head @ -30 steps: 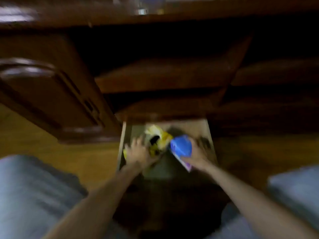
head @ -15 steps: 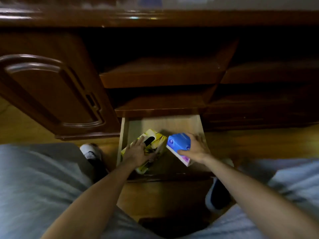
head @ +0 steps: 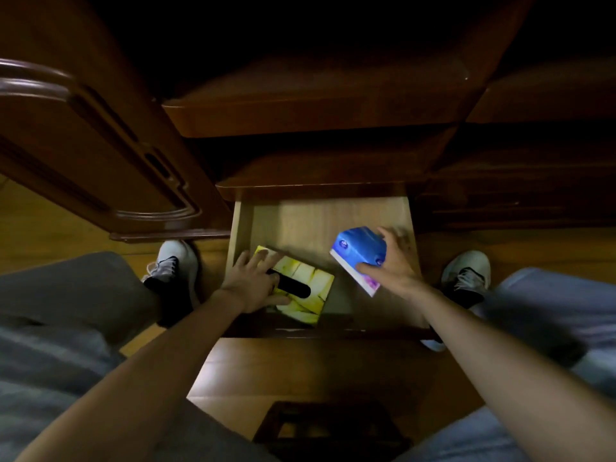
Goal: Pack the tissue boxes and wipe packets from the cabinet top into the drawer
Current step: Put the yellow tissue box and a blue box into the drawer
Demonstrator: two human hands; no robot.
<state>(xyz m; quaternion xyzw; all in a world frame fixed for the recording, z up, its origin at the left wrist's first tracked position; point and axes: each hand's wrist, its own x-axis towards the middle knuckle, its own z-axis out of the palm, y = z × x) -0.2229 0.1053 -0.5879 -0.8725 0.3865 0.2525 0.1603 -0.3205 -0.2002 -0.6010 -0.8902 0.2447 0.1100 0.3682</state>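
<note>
Both hands are working down inside the open drawer [head: 241, 225] at the person's feet. Left hand [head: 254, 284] is lying over the near-left end of the yellow tissue box [head: 305, 291], fingers curling over its top beside the dark oval slot and thumb hooking along its near edge, so it is gripping the box as it sits flat on the drawer floor at the front left. Right hand [head: 393, 266] is clasping the blue tissue box [head: 358, 253], thumb across its near face and fingers wrapping round the far side; that box is hanging tilted over the right half of the drawer, its pale, purple-printed underside showing, and I cannot tell whether any corner is touching the bottom. Both look like thin cardboard, light enough for one hand, stiff along the edges but likely to dent across the broad faces and around the slot, so I would be holding them by the short ends or across the width, not pressing the middle. Printed card can be a little slick, so a spanning grip seems safer than a fingertip pinch. Bare pale wood is showing behind and between the boxes. White shoes [head: 173, 261] are standing on the wooden floor either side, and a dark cabinet door [head: 83, 145] is hanging open to the left.
</note>
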